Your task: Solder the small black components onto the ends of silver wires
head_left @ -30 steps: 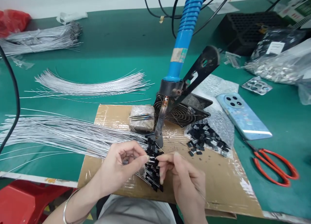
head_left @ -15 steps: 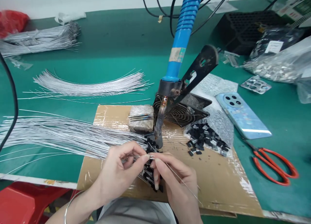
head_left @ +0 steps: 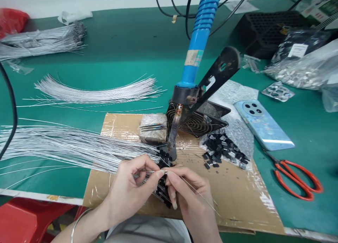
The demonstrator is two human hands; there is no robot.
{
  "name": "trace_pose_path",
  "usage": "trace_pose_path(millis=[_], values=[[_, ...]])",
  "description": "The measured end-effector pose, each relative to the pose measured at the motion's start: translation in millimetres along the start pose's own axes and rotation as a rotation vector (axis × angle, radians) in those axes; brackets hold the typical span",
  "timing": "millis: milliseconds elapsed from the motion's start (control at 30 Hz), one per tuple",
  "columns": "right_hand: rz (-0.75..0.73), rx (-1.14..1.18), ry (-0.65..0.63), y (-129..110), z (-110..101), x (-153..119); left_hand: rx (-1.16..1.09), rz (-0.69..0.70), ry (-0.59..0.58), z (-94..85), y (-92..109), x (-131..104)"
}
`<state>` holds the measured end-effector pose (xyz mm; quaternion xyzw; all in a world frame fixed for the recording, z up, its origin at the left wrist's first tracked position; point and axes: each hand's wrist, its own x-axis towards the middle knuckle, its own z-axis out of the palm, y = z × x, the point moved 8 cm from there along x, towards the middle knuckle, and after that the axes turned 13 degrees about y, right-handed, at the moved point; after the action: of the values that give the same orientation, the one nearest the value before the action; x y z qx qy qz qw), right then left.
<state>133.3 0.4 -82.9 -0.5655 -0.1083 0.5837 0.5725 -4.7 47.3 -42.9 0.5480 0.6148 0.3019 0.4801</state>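
Observation:
My left hand point(head_left: 137, 181) and my right hand point(head_left: 191, 190) meet over the cardboard point(head_left: 232, 197), fingertips nearly touching. Between left thumb and forefinger I pinch a thin wire. The right thumb and forefinger pinch a thin wire point(head_left: 202, 197) whose end sticks out to the lower right. The point where the wires meet is mostly hidden by the fingertips. Behind and under my hands lies a bundle of grey wires point(head_left: 79, 144) with black ends point(head_left: 165, 158). The metal tip of a blue-handled tool point(head_left: 198, 46) hangs in a black holder just beyond my fingers.
A block with metal rods point(head_left: 153, 128) and a black fan point(head_left: 198, 121) stand behind. Black pieces point(head_left: 224, 148) lie on bubble wrap. To the right are a phone point(head_left: 264, 125) and red-handled scissors point(head_left: 298, 179). Another wire bundle point(head_left: 100, 93) lies farther back, left.
Both hands stay close together with their pinches kept. The right hand's lower fingers have shifted slightly to the right, and the view has moved a little.

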Motion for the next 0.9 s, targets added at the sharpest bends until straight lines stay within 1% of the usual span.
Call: trace_pose_path(millis=[67,233,367,433,533,667,767,900], values=[[0.01,0.004,-0.011,1,-1,1,0.007,0.003,-0.006,-0.1,0,0],[0.03,-0.01,-0.103,0,0,4,0.029,0.024,-0.034,0.4,1,-2],[0.114,-0.058,-0.084,-2,0,4,0.039,0.032,-0.047,0.1,1,-5],[0.128,-0.069,-0.086,-5,1,4,0.04,0.04,-0.045,-0.3,2,-5],[0.129,-0.051,-0.079,-5,2,3,0.036,0.064,-0.006,-1.4,6,-4],[0.108,0.011,-0.089,2,1,4,0.001,0.117,0.055,-0.3,11,-4],[0.078,0.059,-0.107,8,1,6,-0.017,0.149,0.108,0.1,11,-6],[0.055,0.11,-0.096,10,2,8,-0.003,0.199,0.195,-1.4,10,-9]])
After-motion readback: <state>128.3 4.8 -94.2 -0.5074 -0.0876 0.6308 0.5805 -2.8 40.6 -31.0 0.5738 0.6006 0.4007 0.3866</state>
